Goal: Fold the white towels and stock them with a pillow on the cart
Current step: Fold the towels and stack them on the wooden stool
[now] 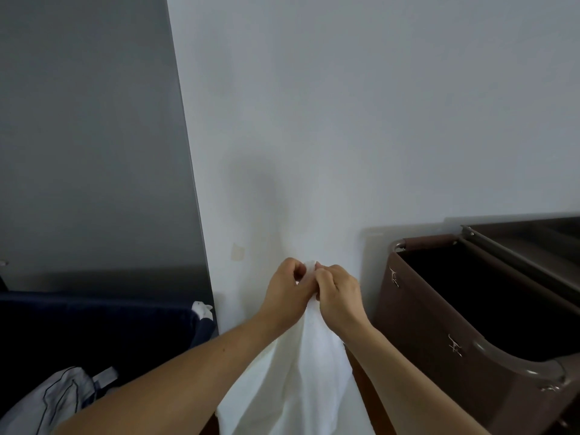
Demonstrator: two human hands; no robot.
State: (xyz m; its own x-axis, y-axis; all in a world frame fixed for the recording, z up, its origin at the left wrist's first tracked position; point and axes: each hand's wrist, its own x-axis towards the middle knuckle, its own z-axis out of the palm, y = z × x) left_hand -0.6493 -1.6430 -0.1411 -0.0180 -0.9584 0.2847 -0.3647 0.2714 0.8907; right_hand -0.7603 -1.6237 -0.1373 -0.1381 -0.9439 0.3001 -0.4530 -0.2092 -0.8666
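A white towel [301,372] hangs in front of me against the pale wall, its lower part running out of the bottom of the view. My left hand [287,293] and my right hand [337,296] are raised side by side and touching. Both pinch the towel's top edge, a small corner of which shows between the fingers. The cart [439,315] stands to the right, with a brown fabric bag on a rounded frame, open and dark inside. A white pillow with dark piping [50,400] lies at the bottom left.
A dark navy bed or sofa [94,328] fills the lower left, with a small white cloth [202,309] at its far corner. A grey wall panel is on the left and a white wall [345,120] straight ahead. The cart's top shelf rail [518,262] runs at the right.
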